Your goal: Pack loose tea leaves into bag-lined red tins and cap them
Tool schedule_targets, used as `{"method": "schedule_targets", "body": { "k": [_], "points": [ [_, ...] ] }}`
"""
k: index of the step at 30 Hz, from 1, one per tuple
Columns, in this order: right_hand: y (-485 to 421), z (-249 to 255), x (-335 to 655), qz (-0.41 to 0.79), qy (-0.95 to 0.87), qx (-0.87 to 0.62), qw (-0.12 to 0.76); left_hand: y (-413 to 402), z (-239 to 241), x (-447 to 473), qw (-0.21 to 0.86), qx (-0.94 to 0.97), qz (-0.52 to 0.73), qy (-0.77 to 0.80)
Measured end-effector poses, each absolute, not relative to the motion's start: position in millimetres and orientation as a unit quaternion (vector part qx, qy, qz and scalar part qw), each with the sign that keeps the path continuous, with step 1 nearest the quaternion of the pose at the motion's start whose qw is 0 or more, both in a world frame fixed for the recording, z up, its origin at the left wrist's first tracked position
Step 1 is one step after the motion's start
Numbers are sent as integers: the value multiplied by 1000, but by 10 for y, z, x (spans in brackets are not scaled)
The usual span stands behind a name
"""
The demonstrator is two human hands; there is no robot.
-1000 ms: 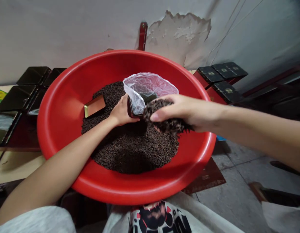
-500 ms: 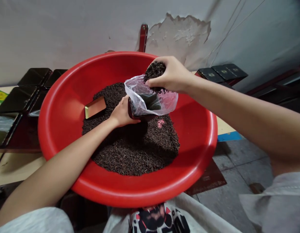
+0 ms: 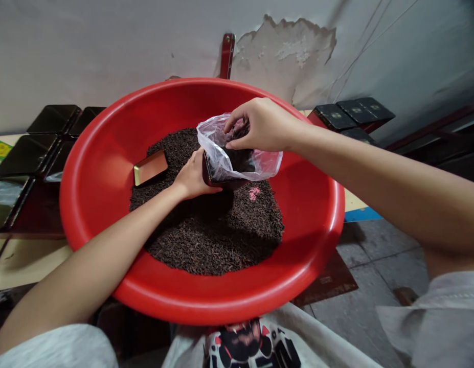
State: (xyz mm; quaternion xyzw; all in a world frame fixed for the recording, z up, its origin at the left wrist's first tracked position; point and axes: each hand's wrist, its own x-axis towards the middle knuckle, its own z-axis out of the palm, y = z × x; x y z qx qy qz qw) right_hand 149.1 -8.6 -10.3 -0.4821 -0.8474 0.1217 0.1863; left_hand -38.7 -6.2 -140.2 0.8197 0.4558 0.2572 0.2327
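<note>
A big red basin (image 3: 102,168) sits in front of me with a heap of dark loose tea leaves (image 3: 213,235) in it. My left hand (image 3: 193,176) grips the side of a small dark red box (image 3: 206,174) lined with a clear plastic bag (image 3: 221,153), standing on the leaves. My right hand (image 3: 260,125) is over the bag's mouth, fingers curled down around a clump of tea leaves pushed into the bag. A gold-coloured lid (image 3: 150,167) lies on the leaves to the left of the box.
Black square tins (image 3: 52,118) are lined up on the table at the left; more dark red and black tins (image 3: 352,115) stand at the right behind the basin. A wall with peeling paint is close behind. Grey floor tiles show at lower right.
My right hand rose from the heap with a handful of tea leaves, moved over the bag and has now dropped into its mouth. The left hand stayed on the box.
</note>
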Motion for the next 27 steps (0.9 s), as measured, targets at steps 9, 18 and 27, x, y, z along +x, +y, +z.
{"method": "schedule_targets", "body": {
  "k": [9,18,27],
  "points": [
    [-171,-121,1470,222,-782,-510,283,-69,-1397,-381,233,820,254,457],
    [-288,-150,1516,73,-857,-455,231,-65,-1404,-398,240,825,282,426],
    [-587,-95,1488,47,-808,-393,437,-62,-1427,-393,273,808,303,426]
  ]
}}
